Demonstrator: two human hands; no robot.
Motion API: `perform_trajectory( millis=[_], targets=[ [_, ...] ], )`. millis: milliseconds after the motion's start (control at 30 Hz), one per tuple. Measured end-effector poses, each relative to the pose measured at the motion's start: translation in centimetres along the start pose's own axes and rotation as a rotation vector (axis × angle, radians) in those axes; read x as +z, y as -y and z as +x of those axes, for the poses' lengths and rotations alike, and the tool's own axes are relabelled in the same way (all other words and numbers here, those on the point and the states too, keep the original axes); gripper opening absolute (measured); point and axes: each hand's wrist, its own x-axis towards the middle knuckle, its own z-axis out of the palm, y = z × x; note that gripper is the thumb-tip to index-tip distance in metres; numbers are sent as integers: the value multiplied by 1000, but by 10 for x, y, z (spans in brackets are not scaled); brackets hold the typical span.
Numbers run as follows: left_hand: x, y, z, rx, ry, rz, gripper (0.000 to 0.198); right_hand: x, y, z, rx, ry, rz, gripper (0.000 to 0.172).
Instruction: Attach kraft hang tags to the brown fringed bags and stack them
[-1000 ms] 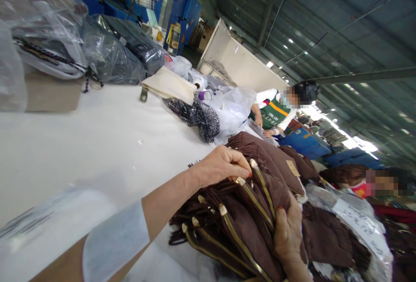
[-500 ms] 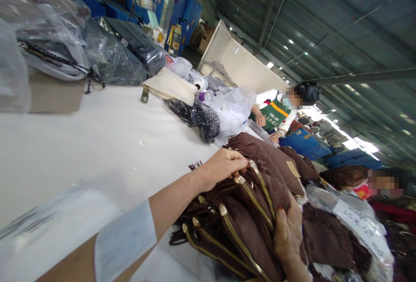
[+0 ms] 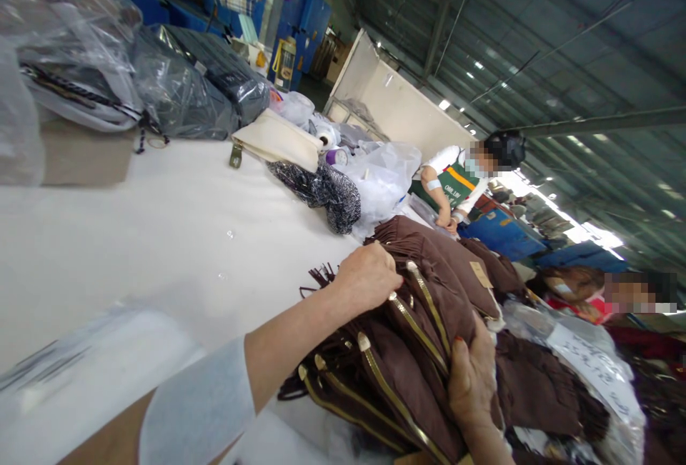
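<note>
Several brown fringed bags [image 3: 394, 372] with gold zips lie packed side by side in a pile in front of me. My left hand [image 3: 369, 276] is closed at their fringed side, its fingertips curled into the brown fabric and tassels by a zip end; the exact pinch point is hidden. Against the right side of the pile, my right hand [image 3: 472, 379] grips a bag, thumb across the brown cloth and fingers mostly out of sight behind it. A small tan label [image 3: 481, 274] shows on a bag beyond.
Black speckled wrapping [image 3: 326, 193], a cream pouch [image 3: 281, 138] and clear plastic bags [image 3: 383, 176] lie on the white table [image 3: 176, 236]. Plastic-wrapped goods [image 3: 187, 83] stand at the far left. A co-worker [image 3: 455, 183] works across the table; another person is at the right.
My left hand has slid slightly left, off one zip end toward the fringe, its fingers more curled. My right hand stays on the bags. The co-worker's hands have come together.
</note>
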Motion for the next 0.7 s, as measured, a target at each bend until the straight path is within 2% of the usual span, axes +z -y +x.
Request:
perform_trajectory(
  millis=[200, 300, 367, 433, 533, 700],
  targets=[
    [-5, 6, -4, 78, -220, 337, 23, -1, 2, 0, 6, 2, -6, 74],
    [-7, 9, -7, 113, -281, 344, 21, -1, 3, 0, 11, -4, -4, 74],
    [-5, 11, -8, 225, -246, 249, 14, -1, 3, 0, 11, -8, -2, 74],
    [-1, 13, -6, 389, -188, 222, 19, 0, 3, 0, 9, -6, -1, 73],
    [4, 14, 1, 598, -169, 437, 21, 0, 3, 0, 10, 3, 0, 73],
    [4, 17, 10, 758, -101, 693, 17, -2, 1, -1, 16, 4, 7, 76]
  ],
)
